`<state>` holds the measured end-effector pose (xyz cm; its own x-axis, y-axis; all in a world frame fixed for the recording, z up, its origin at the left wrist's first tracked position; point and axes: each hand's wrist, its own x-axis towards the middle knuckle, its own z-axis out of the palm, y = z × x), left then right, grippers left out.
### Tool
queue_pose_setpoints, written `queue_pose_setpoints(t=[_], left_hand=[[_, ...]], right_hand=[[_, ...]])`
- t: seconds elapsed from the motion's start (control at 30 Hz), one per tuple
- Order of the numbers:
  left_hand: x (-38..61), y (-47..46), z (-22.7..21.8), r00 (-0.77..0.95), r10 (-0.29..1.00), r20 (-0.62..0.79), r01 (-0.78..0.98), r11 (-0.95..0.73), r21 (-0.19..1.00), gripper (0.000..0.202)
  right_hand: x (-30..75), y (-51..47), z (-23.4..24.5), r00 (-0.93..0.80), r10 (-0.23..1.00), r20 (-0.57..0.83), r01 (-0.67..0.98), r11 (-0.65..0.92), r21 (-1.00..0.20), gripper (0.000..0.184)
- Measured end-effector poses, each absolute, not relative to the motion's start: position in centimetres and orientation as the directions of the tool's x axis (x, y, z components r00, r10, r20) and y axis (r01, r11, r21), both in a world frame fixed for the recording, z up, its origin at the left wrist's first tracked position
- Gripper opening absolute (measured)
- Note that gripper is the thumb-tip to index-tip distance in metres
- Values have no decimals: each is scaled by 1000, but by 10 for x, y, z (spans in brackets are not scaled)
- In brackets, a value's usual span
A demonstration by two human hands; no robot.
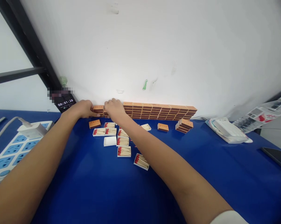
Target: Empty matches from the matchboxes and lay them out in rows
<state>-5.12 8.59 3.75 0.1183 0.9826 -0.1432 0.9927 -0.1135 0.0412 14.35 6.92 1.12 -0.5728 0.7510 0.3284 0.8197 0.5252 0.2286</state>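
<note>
Blue surface (84,189) carries matchbox row (160,112) along wall (166,46), loose matchboxes (163,127), match-filled trays (124,151), one white tray (110,141), power strip (29,145) left, packets (228,129) and black object (277,158) right.

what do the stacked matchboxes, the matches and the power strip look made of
Stacked matchboxes: probably thin cardboard, fairly matte, with printed orange tops and dark brown sides.
Matches: likely bare wood, judging by the pale sticks; the red heads look coated.
Power strip: apparently smooth hard plastic, white with blue socket panels.

The head camera looks down across the blue table (89,189).
</note>
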Motion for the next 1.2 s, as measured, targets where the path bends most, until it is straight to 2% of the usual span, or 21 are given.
queue_pose_setpoints(t=[0.27, 0.5, 0.73, 1.03, 1.2], left_hand=[[-50, 89, 30, 115, 981, -158, 993, -108, 53, 50], [-48, 87, 28, 117, 977, -179, 992, -105, 73, 52], [-55, 85, 36, 118, 964, -239, 983, -78, 169, 56], [-47, 72, 58, 84, 988, -127, 994, -75, 74, 53], [-45, 71, 59, 89, 988, -130, 995, -84, 45, 54]], right_hand=[[149, 74, 9, -577, 751, 323, 817, 533, 220, 55], [152, 78, 7, -583, 742, 331, 812, 548, 201, 53], [157, 78, 9, -608, 721, 332, 791, 582, 187, 31], [159, 73, 15, -596, 726, 342, 798, 583, 153, 32], [153, 72, 17, -600, 710, 367, 790, 599, 132, 25]])
